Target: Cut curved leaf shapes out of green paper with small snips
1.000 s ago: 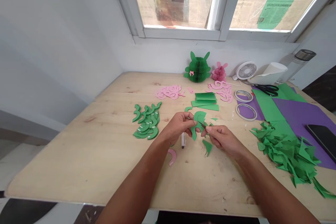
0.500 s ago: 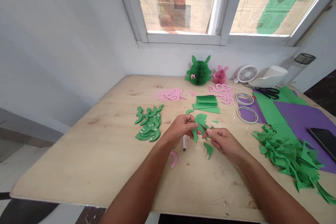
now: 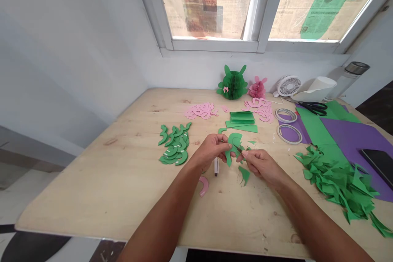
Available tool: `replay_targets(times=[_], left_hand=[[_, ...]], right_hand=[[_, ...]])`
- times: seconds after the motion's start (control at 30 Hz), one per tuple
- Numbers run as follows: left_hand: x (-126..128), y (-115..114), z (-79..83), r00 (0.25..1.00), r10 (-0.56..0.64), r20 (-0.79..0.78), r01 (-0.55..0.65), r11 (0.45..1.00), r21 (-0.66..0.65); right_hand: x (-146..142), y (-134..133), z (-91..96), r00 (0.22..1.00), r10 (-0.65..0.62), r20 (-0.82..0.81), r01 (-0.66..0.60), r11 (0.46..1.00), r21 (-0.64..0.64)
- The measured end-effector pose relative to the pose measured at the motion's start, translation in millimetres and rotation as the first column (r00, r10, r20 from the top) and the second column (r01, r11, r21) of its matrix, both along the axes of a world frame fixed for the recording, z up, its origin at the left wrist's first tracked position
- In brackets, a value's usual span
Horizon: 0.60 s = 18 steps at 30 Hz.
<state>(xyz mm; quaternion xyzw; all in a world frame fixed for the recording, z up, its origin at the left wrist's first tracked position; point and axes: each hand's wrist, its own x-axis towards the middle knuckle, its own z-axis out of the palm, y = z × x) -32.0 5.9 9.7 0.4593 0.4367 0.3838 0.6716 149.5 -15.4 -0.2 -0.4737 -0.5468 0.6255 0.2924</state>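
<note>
My left hand [image 3: 211, 151] grips a curved green paper cutout [image 3: 231, 149] at the middle of the table. My right hand [image 3: 260, 168] is pinched close against the same cutout. A thin dark-tipped tool [image 3: 238, 149] shows at its fingertips, too small to name exactly. Below my hands lie a green paper scrap [image 3: 244, 175], a white stick-shaped item [image 3: 216, 166] and a pink paper arc [image 3: 203, 186].
The wooden table [image 3: 92, 188] holds green arcs [image 3: 174, 145], pink arcs [image 3: 201, 111], stacked green strips [image 3: 242, 117], tape rolls [image 3: 289, 134], scissors [image 3: 313, 108], purple and green sheets [image 3: 353, 129], a phone [image 3: 379, 163], green scraps [image 3: 337, 184], paper honeycomb rabbits [image 3: 233, 84] and a fan [image 3: 288, 86].
My view has tilted slightly, shifting the table in the frame. My hands stay close together on the green cutout, with no clear change in hold.
</note>
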Motion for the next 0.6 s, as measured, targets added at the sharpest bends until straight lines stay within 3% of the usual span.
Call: replay_targets(times=[0.6], left_hand=[[0.1, -1.0, 1.6, 1.0, 0.004, -0.011, -0.004, 1.0, 0.006]], right_hand=[[3.6, 1.5, -6.1, 0.999, 0.021, -0.034, -0.022, 0.999, -0.04]])
